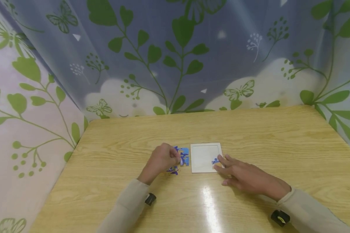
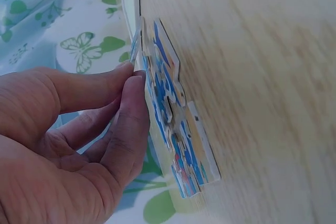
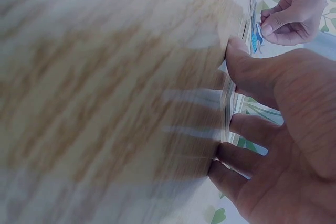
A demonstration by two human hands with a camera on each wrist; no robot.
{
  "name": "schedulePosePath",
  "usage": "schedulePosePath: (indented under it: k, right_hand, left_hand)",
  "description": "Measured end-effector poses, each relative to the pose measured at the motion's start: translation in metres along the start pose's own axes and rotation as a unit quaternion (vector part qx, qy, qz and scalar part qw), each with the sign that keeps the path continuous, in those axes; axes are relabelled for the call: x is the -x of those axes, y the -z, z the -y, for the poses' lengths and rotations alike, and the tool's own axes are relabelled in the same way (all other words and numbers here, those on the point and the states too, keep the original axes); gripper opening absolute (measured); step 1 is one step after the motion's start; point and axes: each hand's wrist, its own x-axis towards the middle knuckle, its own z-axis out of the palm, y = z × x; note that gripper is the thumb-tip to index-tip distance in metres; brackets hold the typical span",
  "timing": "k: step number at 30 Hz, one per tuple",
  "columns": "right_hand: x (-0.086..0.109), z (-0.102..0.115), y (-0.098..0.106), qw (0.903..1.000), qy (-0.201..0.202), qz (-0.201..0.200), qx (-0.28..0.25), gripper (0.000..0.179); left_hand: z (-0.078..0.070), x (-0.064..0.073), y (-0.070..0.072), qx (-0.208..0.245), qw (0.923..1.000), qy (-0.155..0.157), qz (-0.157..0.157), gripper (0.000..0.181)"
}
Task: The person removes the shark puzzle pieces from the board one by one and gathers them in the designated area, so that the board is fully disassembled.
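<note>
My left hand [image 1: 162, 158] pinches a jigsaw puzzle piece [image 2: 135, 46] between thumb and forefinger, just above the loose puzzle pieces [image 1: 185, 154]. These are blue with some other colours and lie close together left of a square white puzzle tray [image 1: 204, 158], partly hidden under the hand. One blue and orange piece [image 1: 214, 163] sits in the tray's lower right corner. My right hand [image 1: 245, 177] rests at the tray's right edge, fingers spread and fairly straight, fingertips touching the rim and by that corner piece. In the right wrist view the tray shows edge-on beside the fingers.
Everything lies on a light wood-grain table [image 1: 128, 139]. Behind it and at the sides hangs a curtain [image 1: 151, 81] with leaves and butterflies. Light glares off the tabletop in front of the tray. Each sleeve carries a dark wrist device [image 1: 150, 198].
</note>
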Motion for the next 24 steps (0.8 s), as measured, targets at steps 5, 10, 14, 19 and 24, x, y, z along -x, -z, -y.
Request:
schedulePosePath:
  k: [5,10,14,19,24]
  right_hand:
    - [-0.001,0.0,-0.001,1.0,0.001,0.002,-0.006,0.057]
    - [0.0,-0.001,-0.001,1.0,0.0,0.001,-0.003,0.057]
    - [-0.001,-0.001,-0.002,1.0,-0.001,0.002,-0.004,0.057]
    - [-0.001,-0.002,-0.002,1.0,-0.003,0.003,-0.005,0.057]
    - [0.0,-0.001,-0.001,1.0,0.001,-0.001,0.002,0.057]
  left_hand:
    - [0.001,0.001,-0.002,-0.009,0.9997,-0.021,-0.009,0.011]
    - [0.002,0.0,-0.005,-0.023,0.9988,-0.041,-0.015,0.013]
    - [0.002,0.0,-0.005,-0.03,0.9985,-0.043,-0.018,0.014]
    - [-0.001,-0.001,-0.005,-0.034,0.9978,-0.052,-0.02,0.011]
    - [-0.011,-0.004,-0.011,-0.028,0.9971,-0.07,-0.008,0.006]
